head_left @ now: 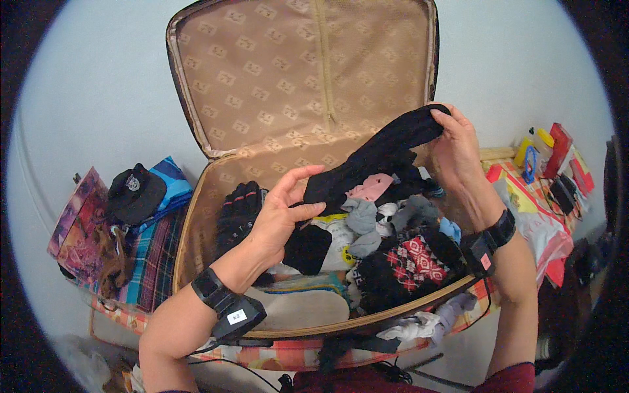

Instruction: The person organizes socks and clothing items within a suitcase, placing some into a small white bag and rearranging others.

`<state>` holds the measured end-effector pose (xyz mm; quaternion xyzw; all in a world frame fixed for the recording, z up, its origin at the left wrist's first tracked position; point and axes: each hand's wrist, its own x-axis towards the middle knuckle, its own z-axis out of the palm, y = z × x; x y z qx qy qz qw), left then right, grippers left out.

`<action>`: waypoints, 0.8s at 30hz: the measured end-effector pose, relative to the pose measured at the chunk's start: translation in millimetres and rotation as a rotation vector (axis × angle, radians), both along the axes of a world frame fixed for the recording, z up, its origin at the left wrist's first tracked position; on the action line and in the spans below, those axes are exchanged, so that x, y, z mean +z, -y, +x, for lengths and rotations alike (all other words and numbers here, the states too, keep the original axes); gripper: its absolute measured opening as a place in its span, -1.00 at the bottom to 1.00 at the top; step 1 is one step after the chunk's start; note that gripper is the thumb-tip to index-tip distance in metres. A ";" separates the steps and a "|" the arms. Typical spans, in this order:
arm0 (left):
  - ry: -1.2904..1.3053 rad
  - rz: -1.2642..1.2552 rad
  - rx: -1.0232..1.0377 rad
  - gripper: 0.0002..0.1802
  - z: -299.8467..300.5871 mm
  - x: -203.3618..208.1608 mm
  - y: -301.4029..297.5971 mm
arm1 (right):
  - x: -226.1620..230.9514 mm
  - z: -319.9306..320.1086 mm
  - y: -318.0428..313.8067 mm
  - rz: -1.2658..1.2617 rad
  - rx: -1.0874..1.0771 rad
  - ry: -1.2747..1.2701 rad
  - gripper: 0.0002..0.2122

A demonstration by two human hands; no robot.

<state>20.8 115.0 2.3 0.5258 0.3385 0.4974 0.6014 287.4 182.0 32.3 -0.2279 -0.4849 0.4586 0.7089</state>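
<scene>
Appears as a plain black sock (380, 150), long and softly rumpled, slanting above open suitcase (275, 98). Is held at lower end by left hand (283, 208), pinched at upper end by right hand (458, 141).

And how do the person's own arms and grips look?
Left grip and right grip are bare. Each wrist wears a black strap with a boxy black module; its label is white on the left, pinkish on the right. A dark cable hangs by the right module. A dark red sleeve edges the right arm.
</scene>
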 end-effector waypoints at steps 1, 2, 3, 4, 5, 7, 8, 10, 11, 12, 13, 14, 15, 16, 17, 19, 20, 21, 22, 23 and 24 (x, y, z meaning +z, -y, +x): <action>-0.029 -0.013 -0.013 -0.44 0.4 1.0 0.8 | 0.0 1.5 -0.2 0.004 0.010 -0.007 -0.88; -0.059 -0.023 -0.025 -0.44 1.2 1.8 1.8 | 0.0 3.2 0.3 0.010 0.020 -0.014 -0.88; -0.059 -0.021 -0.030 -0.44 2.2 2.6 3.2 | 0.5 3.5 1.4 0.011 0.015 -0.014 -0.88; -0.066 -0.013 -0.031 -0.48 3.4 3.2 4.8 | 1.3 1.8 2.7 0.005 0.002 -0.007 -0.88; -0.072 -0.005 -0.032 -0.52 4.4 3.7 5.9 | 2.5 -0.2 4.2 -0.003 -0.012 0.000 -0.88; -0.099 -0.032 -0.007 -0.58 5.4 4.3 7.4 | 6.0 -9.0 13.2 -0.038 -0.026 0.010 -0.90; -0.126 -0.058 0.018 -0.64 6.0 4.4 7.6 | 7.5 -9.7 16.9 -0.073 -0.039 0.019 -0.91; -0.132 -0.079 0.020 -0.68 4.7 2.6 7.1 | 2.0 -3.9 10.9 -0.067 -0.030 0.058 -0.91; -0.138 -0.104 0.034 -0.72 3.8 1.4 7.0 | 0.8 -3.5 9.2 -0.065 -0.008 0.097 -0.92; -0.146 -0.093 0.067 -0.77 5.1 -0.3 6.1 | 3.7 -6.7 13.9 -0.100 -0.045 0.112 -0.92; -0.147 -0.092 0.066 -0.77 3.6 -2.4 3.8 | 3.2 -5.3 13.2 -0.100 -0.046 0.111 -0.92; -0.153 -0.110 0.066 -0.77 0.9 -4.5 1.5 | 1.7 -2.9 11.9 -0.109 -0.042 0.146 -0.92; -0.158 -0.129 0.066 -0.75 -0.6 -5.3 0.7 | 0.7 -1.8 11.3 -0.118 -0.037 0.181 -0.92; -0.160 -0.129 0.066 -0.75 -0.3 -4.9 1.6 | 0.8 -2.8 11.9 -0.119 -0.036 0.179 -0.92; -0.140 -0.104 0.071 -0.74 0.5 -3.7 3.6 | 1.1 -5.4 12.3 -0.188 -0.086 0.247 -0.89; -0.123 -0.080 0.079 -0.72 2.2 -3.2 5.2 | -3.5 -5.3 8.2 -0.259 -0.131 0.314 -0.87; -0.112 -0.075 0.086 -0.71 2.6 -3.1 4.5 | -8.7 -4.4 2.2 -0.091 -0.278 0.506 -0.83; -0.102 -0.070 0.092 -0.71 3.2 -3.0 4.1 | -12.5 -4.5 -1.4 0.081 -0.425 0.695 -0.79; -0.106 -0.073 0.096 -0.71 4.2 -3.2 4.3 | -15.2 -3.9 -1.6 -0.008 -0.376 0.663 -0.72; -0.094 -0.089 0.078 -0.71 5.7 -3.0 4.7 | -15.2 -6.8 0.1 -0.009 -0.372 0.661 -0.72; -0.081 -0.104 0.059 -0.72 6.7 -3.1 5.3 | -16.2 -9.9 1.8 0.172 -0.393 0.715 -0.70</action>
